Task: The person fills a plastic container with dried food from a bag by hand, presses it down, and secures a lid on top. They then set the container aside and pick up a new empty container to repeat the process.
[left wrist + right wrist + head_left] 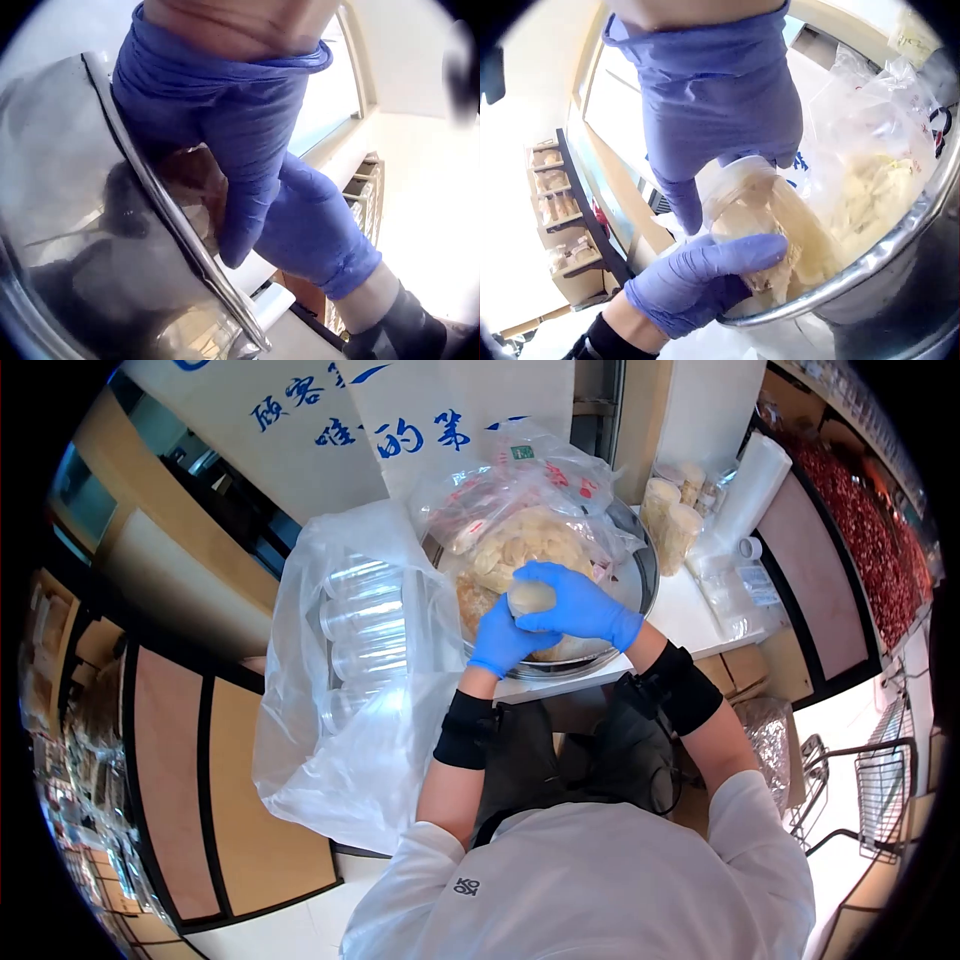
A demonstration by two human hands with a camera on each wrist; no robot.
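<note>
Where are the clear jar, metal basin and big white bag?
Clear jar (741,214), right wrist view: side.
Metal basin (52,127), left wrist view: wall.
Big white bag (345,790), head view: lower part.

Blue characters (398,440) on a white board (270,465); at right, a wire basket (884,780) and red goods (858,520)

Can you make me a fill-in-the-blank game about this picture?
The jar is held by ____ gloved hands. The clear tubs are on the person's ____ side of the metal bowl. The big written characters are coloured ____. The person's shirt is coloured ____.

Missing words: two; left; blue; white.
</note>
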